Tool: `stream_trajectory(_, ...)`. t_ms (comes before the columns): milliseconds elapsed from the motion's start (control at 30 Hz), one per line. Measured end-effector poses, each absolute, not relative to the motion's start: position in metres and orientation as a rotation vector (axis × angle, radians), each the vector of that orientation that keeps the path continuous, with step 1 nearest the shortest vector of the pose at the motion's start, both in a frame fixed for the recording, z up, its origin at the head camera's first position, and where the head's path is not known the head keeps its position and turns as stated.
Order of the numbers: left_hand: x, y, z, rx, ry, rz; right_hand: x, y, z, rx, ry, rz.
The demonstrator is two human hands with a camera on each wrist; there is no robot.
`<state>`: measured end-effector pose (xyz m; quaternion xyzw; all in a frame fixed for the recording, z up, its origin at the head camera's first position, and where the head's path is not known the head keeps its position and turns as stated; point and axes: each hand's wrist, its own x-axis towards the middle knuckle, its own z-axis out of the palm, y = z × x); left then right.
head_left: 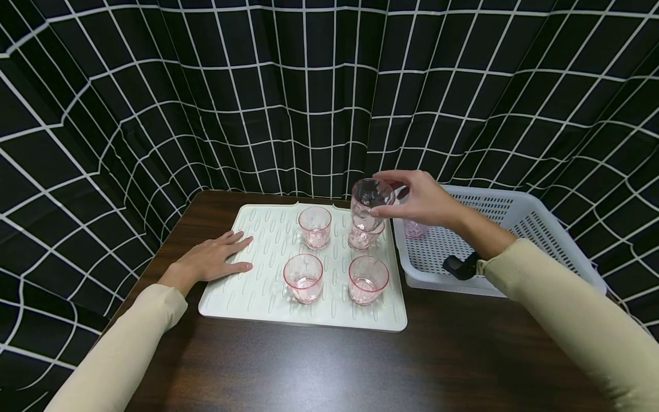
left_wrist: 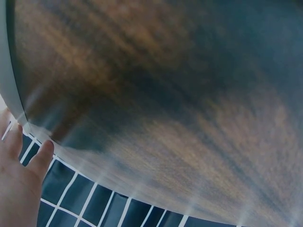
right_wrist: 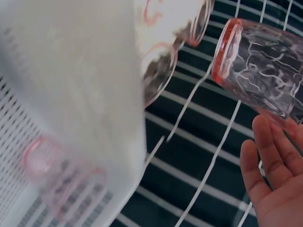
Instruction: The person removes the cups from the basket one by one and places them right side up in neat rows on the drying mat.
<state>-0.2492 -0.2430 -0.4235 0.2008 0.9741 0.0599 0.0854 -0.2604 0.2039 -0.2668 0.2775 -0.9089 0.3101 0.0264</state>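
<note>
Dark table [head_left: 309, 366]: R hand [head_left: 424, 200] grips pink cup [head_left: 370, 201] above mat [head_left: 257, 252]; L hand [head_left: 213, 260] flat, relaxed.

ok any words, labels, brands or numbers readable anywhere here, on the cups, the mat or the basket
None: no text, label, brand or number reads in any view.
The pink cups, like the one in the right hand at, show only a moulded pattern.
The ridged mat under the left hand is plain.
The white basket shows only holes.
The black band on the right wrist shows no marking that reads.
</note>
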Motion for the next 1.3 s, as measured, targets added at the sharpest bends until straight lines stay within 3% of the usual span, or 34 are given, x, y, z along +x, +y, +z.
stream_trajectory(767, -0.249, -0.242, -0.423, 0.605, 2.907, 0.172, -0.247, 0.079, -0.289, 1.278, -2.71, 0.989)
stream_trajectory(1300, -0.251, -0.243, -0.424, 0.625, 2.912, 0.18, -0.238, 0.029, -0.315, 1.29, -2.804, 0.798)
